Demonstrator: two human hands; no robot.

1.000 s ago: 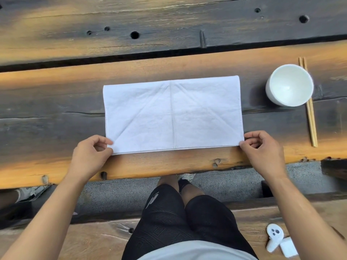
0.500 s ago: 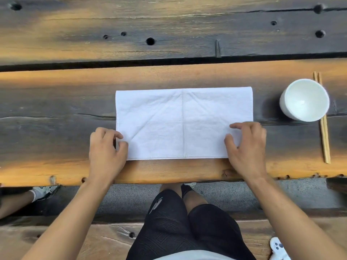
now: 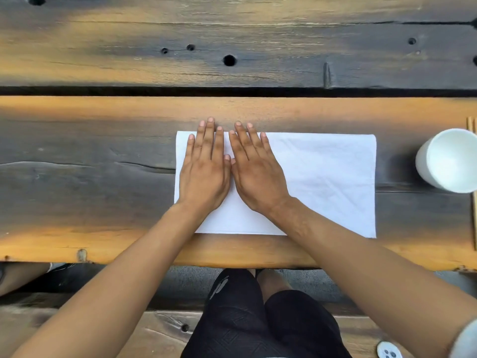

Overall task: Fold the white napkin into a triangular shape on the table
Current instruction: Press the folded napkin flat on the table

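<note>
The white napkin [image 3: 327,177] lies flat as a wide rectangle on the wooden table [image 3: 258,109], near its front edge. Faint diagonal creases cross its right half. My left hand [image 3: 205,166] rests palm down on the napkin's left part, fingers straight and close together, fingertips just past the far edge. My right hand [image 3: 254,166] lies flat beside it, thumbs touching, and covers the napkin's middle. Both hands press on the cloth and grip nothing. My forearms hide part of the napkin's near edge.
A white cup [image 3: 449,161] stands at the right edge of the view, with wooden chopsticks [image 3: 474,210] beside it. A dark gap [image 3: 232,91] runs between the table's planks. Below the table edge are my knees and a bench with a white controller [image 3: 388,352].
Both hands left the napkin's near corners and moved inward and forward onto the cloth. They now lie flat side by side on its left and middle part.
</note>
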